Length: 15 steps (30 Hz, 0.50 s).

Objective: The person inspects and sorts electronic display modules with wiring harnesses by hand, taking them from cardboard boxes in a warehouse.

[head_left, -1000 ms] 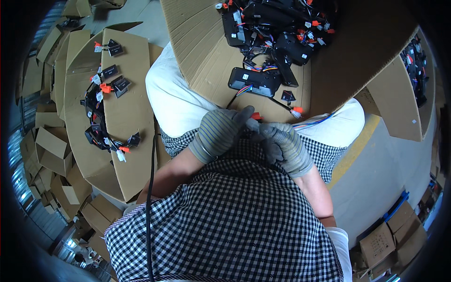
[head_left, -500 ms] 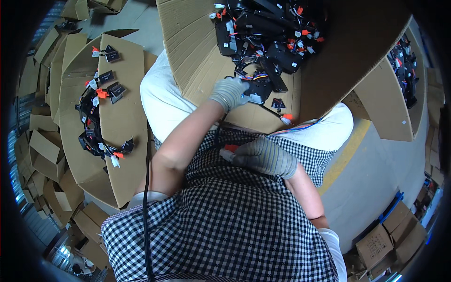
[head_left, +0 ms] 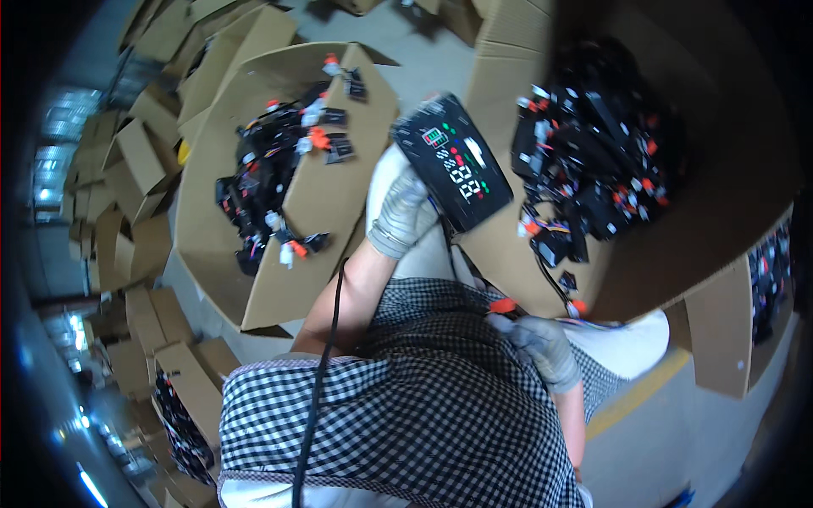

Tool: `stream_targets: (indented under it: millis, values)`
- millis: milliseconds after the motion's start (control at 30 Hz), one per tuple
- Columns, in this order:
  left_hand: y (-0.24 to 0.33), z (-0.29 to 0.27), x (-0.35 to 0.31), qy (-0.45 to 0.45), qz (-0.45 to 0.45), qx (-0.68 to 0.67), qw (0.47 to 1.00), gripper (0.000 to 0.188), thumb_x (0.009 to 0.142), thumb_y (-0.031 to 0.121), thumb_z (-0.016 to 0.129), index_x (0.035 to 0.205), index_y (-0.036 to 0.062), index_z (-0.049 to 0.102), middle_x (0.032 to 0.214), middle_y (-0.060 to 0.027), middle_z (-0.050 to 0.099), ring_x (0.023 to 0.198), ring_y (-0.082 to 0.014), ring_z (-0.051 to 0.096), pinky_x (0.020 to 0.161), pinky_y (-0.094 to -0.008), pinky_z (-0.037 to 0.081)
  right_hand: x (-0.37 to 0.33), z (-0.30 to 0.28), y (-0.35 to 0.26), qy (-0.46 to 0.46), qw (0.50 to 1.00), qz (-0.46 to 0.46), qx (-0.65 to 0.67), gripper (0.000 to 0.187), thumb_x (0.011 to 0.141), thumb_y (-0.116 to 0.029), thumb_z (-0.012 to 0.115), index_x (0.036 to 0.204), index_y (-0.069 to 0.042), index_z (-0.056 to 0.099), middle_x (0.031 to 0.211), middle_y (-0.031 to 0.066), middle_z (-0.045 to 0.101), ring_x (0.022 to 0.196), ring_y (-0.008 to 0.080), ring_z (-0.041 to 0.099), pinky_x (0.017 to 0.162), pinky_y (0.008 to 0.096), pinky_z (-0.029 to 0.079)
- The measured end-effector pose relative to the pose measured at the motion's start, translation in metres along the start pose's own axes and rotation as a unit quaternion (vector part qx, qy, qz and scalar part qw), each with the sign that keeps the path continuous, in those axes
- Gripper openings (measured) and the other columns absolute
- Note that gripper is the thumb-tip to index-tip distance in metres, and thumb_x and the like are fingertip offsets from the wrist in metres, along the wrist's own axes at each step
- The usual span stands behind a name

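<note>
My left hand [head_left: 406,216], in a striped grey glove, grips a black rectangular digital display panel [head_left: 470,201] by its near left side. Its face is lit with white digits, a battery symbol and small green and red icons. Over my checked apron, my gloved right hand [head_left: 546,347] is closed on a red plug connector [head_left: 503,305]; motion blurs its fingers slightly. To the right of the panel, a big cardboard box [head_left: 500,262] holds a heap of similar black units [head_left: 610,127] with wires and red and white plugs.
On my left, another open box [head_left: 309,229] contains black units [head_left: 262,169], with several plugs hanging over its flap. A further box [head_left: 716,339] of units stands at far right. Empty cartons [head_left: 135,161] pile up at far left. A black cable [head_left: 326,364] runs down my front.
My left hand has lifted the display panel out of the right-hand box and moved left with it, its lit face now showing. My right hand keeps the plug. The whole view has swung leftward.
</note>
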<state>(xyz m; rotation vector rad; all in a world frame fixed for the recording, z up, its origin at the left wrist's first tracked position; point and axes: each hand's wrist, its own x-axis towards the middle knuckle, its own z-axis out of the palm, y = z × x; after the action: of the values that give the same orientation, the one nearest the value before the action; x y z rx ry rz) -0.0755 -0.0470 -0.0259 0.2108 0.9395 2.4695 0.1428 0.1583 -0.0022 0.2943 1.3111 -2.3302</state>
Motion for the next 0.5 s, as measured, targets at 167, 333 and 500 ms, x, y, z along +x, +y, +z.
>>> stream_targets:
  millis: [167,333,500]
  values:
    - [0.093,-0.074,0.007,0.065,0.316,-0.235,0.917,0.040,0.075,0.018,0.073,0.108,0.0035,0.058,0.118,-0.0088,0.059,0.107,-0.0216,0.057,0.097,-0.0393,0.045,-0.018,-0.018,0.017,0.109,0.993,0.033,-0.024,0.033,0.086,-0.033,0.062,0.083,0.000,0.061,0.076,0.0014,0.060,0.059,0.0038,0.045,0.053,0.0175,0.034]
    - [0.086,-0.025,0.005,0.176,0.310,0.003,0.934,0.058,0.081,0.024,0.066,0.124,-0.0082,0.042,0.127,-0.0183,0.049,0.124,-0.0296,0.042,0.106,-0.0378,0.032,-0.019,-0.021,0.023,0.091,0.995,-0.026,-0.016,0.036,0.087,-0.035,0.060,0.093,0.000,0.058,0.074,-0.0007,0.057,0.057,0.0027,0.044,0.052,0.0165,0.033]
    - [-0.048,0.034,-0.005,-0.027,0.195,0.751,0.630,0.048,0.090,0.025,0.053,0.128,-0.0024,0.045,0.128,-0.0167,0.048,0.119,-0.0302,0.047,0.102,-0.0377,0.034,-0.011,-0.029,0.041,0.009,0.993,-0.076,0.092,0.020,0.092,-0.014,0.053,0.101,0.004,0.055,0.096,0.0079,0.061,0.080,0.0093,0.058,0.065,0.0203,0.045]
